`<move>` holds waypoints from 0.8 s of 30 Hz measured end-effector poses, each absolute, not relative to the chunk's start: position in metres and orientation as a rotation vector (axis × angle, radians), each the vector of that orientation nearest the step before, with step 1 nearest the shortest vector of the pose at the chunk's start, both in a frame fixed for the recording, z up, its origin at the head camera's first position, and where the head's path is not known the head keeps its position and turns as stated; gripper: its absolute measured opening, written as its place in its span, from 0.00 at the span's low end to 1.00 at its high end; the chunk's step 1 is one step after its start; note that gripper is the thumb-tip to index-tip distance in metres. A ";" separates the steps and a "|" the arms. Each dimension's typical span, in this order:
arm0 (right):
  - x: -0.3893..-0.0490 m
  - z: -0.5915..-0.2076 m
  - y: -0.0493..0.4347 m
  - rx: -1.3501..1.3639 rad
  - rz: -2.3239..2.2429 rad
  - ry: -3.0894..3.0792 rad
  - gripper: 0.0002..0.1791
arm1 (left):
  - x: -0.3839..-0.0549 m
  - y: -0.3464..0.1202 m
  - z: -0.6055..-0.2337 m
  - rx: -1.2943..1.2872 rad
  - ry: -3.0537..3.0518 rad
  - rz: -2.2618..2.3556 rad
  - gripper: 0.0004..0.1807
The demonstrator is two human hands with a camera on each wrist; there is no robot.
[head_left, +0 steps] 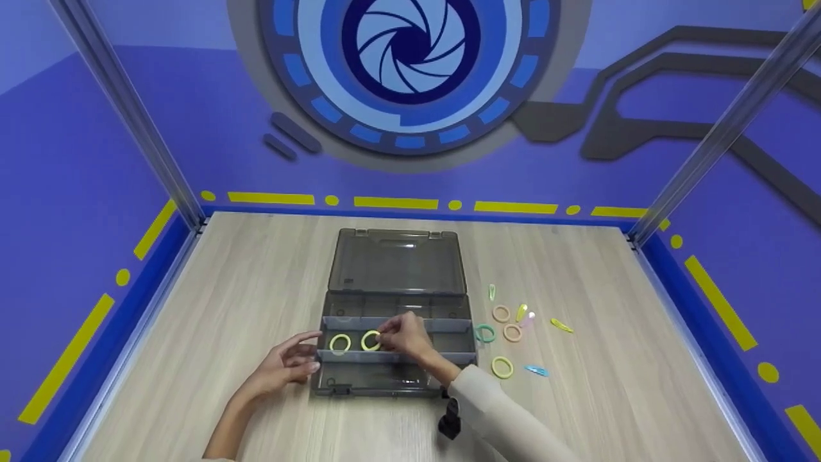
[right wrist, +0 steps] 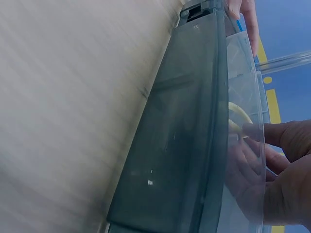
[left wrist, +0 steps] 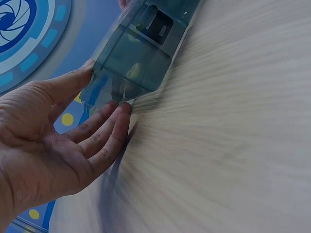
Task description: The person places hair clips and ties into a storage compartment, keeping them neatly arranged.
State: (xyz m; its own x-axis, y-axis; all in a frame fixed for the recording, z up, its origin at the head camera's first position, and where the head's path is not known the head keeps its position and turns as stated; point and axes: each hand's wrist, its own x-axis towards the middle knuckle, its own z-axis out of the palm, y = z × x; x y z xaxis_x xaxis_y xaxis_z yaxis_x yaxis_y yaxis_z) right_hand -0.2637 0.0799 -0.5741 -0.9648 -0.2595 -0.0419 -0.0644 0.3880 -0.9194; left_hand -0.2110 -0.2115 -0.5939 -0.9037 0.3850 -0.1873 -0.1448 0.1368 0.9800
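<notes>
A smoky see-through organizer box (head_left: 378, 377) sits with its lid (head_left: 397, 263) folded back. My right hand (head_left: 405, 335) reaches into the middle row and pinches a yellow hair tie (head_left: 370, 341) between thumb and fingers; the right wrist view shows this tie (right wrist: 240, 112) behind the clear divider. To its left, another yellow hair tie (head_left: 340, 344) lies in the same row. My left hand (head_left: 276, 369) rests its fingertips and thumb against the left side of the box, fingers loosely bent; in the left wrist view they meet the box's end (left wrist: 124, 82).
Right of the box lie a green hair tie (head_left: 485, 333), peach hair ties (head_left: 501, 314), a yellow hair tie (head_left: 502, 367) and several snap hair clips, including a blue clip (head_left: 537, 370) and a yellow clip (head_left: 561, 325). Printed blue walls (head_left: 410, 186) enclose the wooden table (head_left: 256, 256).
</notes>
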 end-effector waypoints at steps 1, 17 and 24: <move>-0.264 -0.574 0.078 -0.297 -1.608 2.476 0.04 | -0.211 -0.211 -0.594 0.224 2.027 1.820 0.39; -0.263 -0.580 0.063 -0.334 -1.603 2.509 0.05 | -0.211 -0.207 -0.593 0.165 2.013 1.809 0.39; -0.262 -0.571 0.068 -0.381 -1.612 2.508 0.06 | -0.211 -0.208 -0.592 0.153 2.018 1.813 0.40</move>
State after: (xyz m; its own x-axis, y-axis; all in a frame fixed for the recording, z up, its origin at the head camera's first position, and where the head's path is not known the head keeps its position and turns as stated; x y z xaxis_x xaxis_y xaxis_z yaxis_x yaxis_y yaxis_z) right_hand -0.2615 0.0679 -0.5710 -0.9588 -0.2832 0.0221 -0.1378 0.3955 -0.9081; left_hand -0.2111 -0.2084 -0.5918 -0.9050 0.3551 -0.2342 -0.1949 0.1432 0.9703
